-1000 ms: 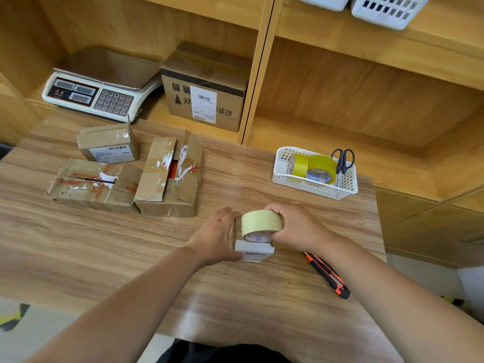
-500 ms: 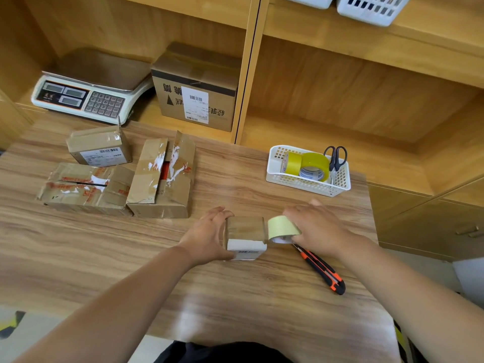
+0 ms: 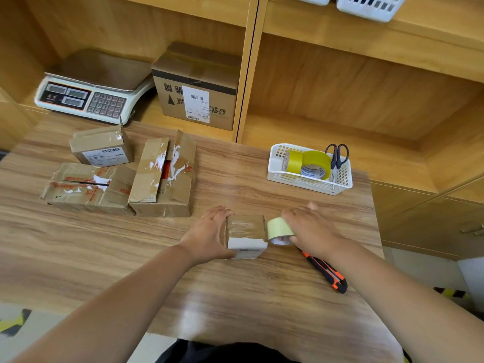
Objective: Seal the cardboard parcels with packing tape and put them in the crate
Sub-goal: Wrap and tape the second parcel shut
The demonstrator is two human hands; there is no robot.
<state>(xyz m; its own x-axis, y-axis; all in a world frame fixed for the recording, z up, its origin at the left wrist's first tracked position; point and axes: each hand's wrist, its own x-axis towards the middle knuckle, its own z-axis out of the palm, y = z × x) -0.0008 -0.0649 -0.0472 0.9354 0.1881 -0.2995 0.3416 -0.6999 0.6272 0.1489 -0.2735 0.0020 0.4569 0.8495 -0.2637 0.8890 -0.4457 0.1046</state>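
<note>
Left hand curled round the small parcel mid-table, bracing it, likely to keep the strip taut. Right hand gripped the tape roll, which touched the parcel's right side.

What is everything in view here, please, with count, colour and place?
small parcel: one, brown and white, on the table between the hands
tape roll: one, pale yellow, right of the small parcel
other parcels: three, brown, table's left
utility knife: one, orange and black, by the right wrist
basket: one, white, table's far right
spare tape rolls: two, yellow, in the basket
scissors: one pair, black, in the basket
large box: one, brown, back shelf
scale: one, white, left of the large box
upper baskets: two, white, top shelf
left hand: grips the small parcel
right hand: holds the tape roll
</note>
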